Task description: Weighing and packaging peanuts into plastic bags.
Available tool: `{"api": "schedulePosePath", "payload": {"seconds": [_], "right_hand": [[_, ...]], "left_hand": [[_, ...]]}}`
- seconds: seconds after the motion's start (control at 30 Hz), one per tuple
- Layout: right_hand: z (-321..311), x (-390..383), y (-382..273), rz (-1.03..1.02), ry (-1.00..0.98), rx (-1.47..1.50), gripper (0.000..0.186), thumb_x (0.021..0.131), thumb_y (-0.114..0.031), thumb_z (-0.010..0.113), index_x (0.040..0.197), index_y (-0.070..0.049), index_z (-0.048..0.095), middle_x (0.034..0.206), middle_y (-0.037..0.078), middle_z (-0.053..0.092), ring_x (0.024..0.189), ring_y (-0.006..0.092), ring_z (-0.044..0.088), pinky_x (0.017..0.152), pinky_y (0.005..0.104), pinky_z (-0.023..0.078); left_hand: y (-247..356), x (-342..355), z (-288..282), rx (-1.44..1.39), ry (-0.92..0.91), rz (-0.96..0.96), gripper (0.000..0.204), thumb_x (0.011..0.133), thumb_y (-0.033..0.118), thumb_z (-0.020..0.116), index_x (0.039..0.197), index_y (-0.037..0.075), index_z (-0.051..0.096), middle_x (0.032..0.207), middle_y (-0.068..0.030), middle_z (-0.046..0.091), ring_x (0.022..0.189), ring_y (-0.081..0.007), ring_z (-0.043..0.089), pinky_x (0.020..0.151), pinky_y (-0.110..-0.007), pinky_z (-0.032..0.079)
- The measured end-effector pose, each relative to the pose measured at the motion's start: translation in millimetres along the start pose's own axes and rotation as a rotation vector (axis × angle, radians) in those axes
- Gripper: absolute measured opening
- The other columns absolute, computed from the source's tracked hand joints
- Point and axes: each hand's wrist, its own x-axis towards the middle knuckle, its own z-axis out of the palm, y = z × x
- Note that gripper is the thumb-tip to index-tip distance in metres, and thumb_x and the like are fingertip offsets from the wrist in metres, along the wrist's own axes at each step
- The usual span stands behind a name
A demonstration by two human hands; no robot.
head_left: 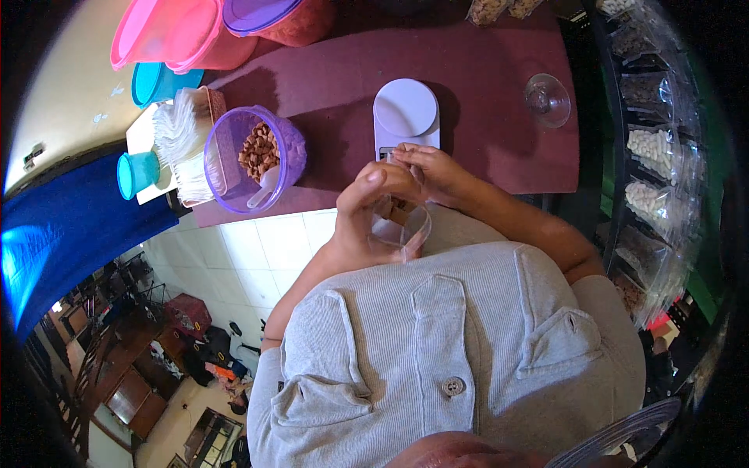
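Left hand [367,214] curling fingers round clear plastic bag [407,226] of brown pieces, holding it against chest. Right hand [429,168] pinching bag's top edge with fingertips. Beyond, white scale [406,109] sitting on maroon mat [484,86]; purple tub [253,160] lying left.

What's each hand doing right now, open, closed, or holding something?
Left hand: closed on the clear plastic bag with brown pieces inside.
Right hand: closed, fingers pinching the top of the same bag.
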Motion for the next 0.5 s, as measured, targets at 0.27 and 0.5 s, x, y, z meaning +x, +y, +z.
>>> {"api": "schedulePosePath", "payload": {"seconds": [0.27, 0.5], "right_hand": [[-36, 15, 15, -0.043, 0.031, 0.142, 0.021, 0.099, -0.033, 0.053, 0.109, -0.015, 0.055, 0.108, 0.002, 0.06, 0.103, 0.0162, 0.058, 0.094, 0.0431, 0.045], [-53, 50, -18, -0.318, 0.258, -0.08, 0.032, 0.097, -0.026, 0.058, 0.122, -0.011, 0.046, 0.12, 0.009, 0.057, 0.107, 0.0174, 0.056, 0.092, 0.0371, 0.046]], "left_hand": [[-32, 1, 5, 0.005, -0.007, -0.071, 0.103, 0.072, 0.008, 0.077, 0.147, 0.012, 0.006, 0.115, -0.0197, 0.051, 0.105, -0.0299, 0.056, 0.091, -0.044, 0.046], [-91, 1, 18, -0.021, 0.086, -0.437, 0.079, 0.073, 0.001, 0.077, 0.138, 0.007, 0.032, 0.137, -0.0182, 0.046, 0.125, -0.0272, 0.05, 0.103, -0.039, 0.044]]}}
